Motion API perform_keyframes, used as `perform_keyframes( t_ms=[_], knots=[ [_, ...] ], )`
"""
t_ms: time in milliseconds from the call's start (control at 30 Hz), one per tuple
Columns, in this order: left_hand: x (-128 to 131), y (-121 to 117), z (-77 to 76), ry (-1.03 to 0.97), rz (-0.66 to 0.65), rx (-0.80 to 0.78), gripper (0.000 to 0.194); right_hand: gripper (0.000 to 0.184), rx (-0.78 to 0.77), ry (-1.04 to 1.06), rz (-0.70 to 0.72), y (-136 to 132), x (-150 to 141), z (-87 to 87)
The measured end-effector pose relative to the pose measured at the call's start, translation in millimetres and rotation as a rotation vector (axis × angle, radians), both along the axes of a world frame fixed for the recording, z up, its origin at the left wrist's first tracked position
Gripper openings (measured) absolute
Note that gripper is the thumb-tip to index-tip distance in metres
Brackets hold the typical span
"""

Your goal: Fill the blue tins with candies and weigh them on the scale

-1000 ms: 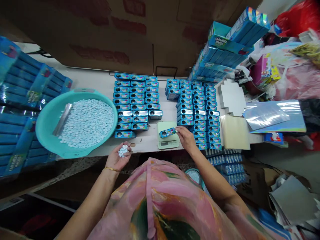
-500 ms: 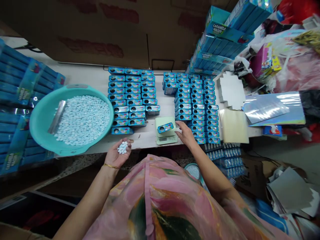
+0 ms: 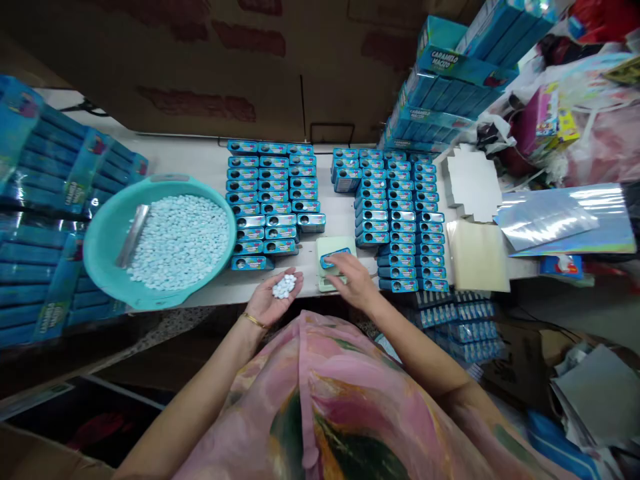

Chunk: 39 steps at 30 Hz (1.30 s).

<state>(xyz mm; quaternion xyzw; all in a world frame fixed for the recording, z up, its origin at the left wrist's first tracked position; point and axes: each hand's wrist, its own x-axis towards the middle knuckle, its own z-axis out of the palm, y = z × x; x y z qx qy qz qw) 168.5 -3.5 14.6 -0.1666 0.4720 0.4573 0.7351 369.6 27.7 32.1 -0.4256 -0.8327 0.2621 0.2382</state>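
Observation:
My left hand [image 3: 273,300] is turned palm up and cupped around a small heap of pale blue-white candies [image 3: 284,286]. A small kitchen scale [image 3: 325,244], pale green, stands near the table's front edge. On its plate lies a blue candy tin [image 3: 327,259] with a dark round opening. My right hand [image 3: 354,281] reaches over the tin's right part, its thumb apart from the fingers; the fingertips partly hide the tin. Left of my left hand, a turquoise basin [image 3: 103,247] holds many such candies [image 3: 177,247] and a metal scoop [image 3: 133,237].
Rows of blue tins [image 3: 275,205] stand behind the scale to the left, and more tins [image 3: 400,220] to the right. Filled display boxes [image 3: 440,87] are stacked at the back right. Packed tins [image 3: 45,193] border the basin's left. White card sheets [image 3: 473,183] lie on the right.
My right hand has moved left from beside the scale to over the tin on it. My left hand has moved right with the candies, closer to the scale. The view has shifted slightly.

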Motion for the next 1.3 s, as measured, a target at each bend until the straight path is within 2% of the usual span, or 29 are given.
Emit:
perform_keyframes(
  t_ms=[67, 167, 233, 333, 500, 700, 900, 1033, 1300],
  knots=[
    [13.6, 4.6, 1.0, -0.073, -0.037, 0.038, 0.020, 0.031, -0.019, -0.096, 0.088, -7.2, -23.0, 10.2],
    [26.2, 7.6, 1.3, -0.132, -0.051, 0.040, 0.021, 0.026, -0.046, -0.322, 0.132, -10.9, -44.8, 15.4],
    [30.3, 7.5, 1.4, -0.141, -0.057, 0.029, 0.023, 0.021, -0.050, -0.410, 0.147, -10.3, -47.6, 14.5],
    [33.5, 5.6, 2.8, -0.139, -0.078, 0.028, 0.025, 0.019, -0.061, -0.436, 0.175, -8.5, -41.4, 9.8],
    [37.6, 6.3, 6.2, -0.096, -0.136, 0.025, 0.024, 0.019, -0.153, -0.376, 0.143, -1.6, -33.0, -2.8],
    [42.9, 17.3, 6.1, -0.056, -0.127, 0.122, 0.020, 0.016, -0.212, -0.135, 0.001, 16.5, -23.0, -13.4],
    [47.3, 26.4, 6.5, 0.041, -0.109, 0.061, 0.017, 0.017, -0.228, 0.033, -0.094, 27.9, -7.2, -23.6],
    [46.4, 27.4, 4.6, 0.062, -0.125, 0.061, 0.018, 0.016, -0.190, 0.053, -0.142, 30.5, -1.0, -28.7],
    [45.5, 28.4, 1.4, 0.048, -0.153, 0.076, 0.020, 0.019, -0.159, 0.072, -0.122, 31.0, 0.1, -29.3]
  ],
)
